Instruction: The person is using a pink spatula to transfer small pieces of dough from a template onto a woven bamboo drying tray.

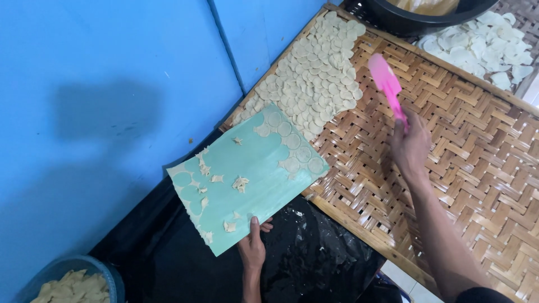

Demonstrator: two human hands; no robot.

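The board, a thin pale-green sheet, sits left of centre in the frame, tilted so its upper right corner overlaps the edge of the woven tray. A few flat dough discs cling along its upper right edge, and torn scraps dot its middle and left side. It looks light and fairly stiff, though thin enough to flex; the discs look soft, slightly tacky and easy to tear, so they seem best lifted from beneath rather than pinched. The board's bare lower edge is the clean place to hold it.

The left hand grips that lower edge, thumb on top, fingers closed under it. The right hand, right of centre, is closed around the handle of a pink spatula, whose blade points up and left over the tray.

A dense patch of laid-out discs covers the tray's upper left. A dark bowl and a white pile of pieces lie at the top right, a blue tub of scraps at the lower left.
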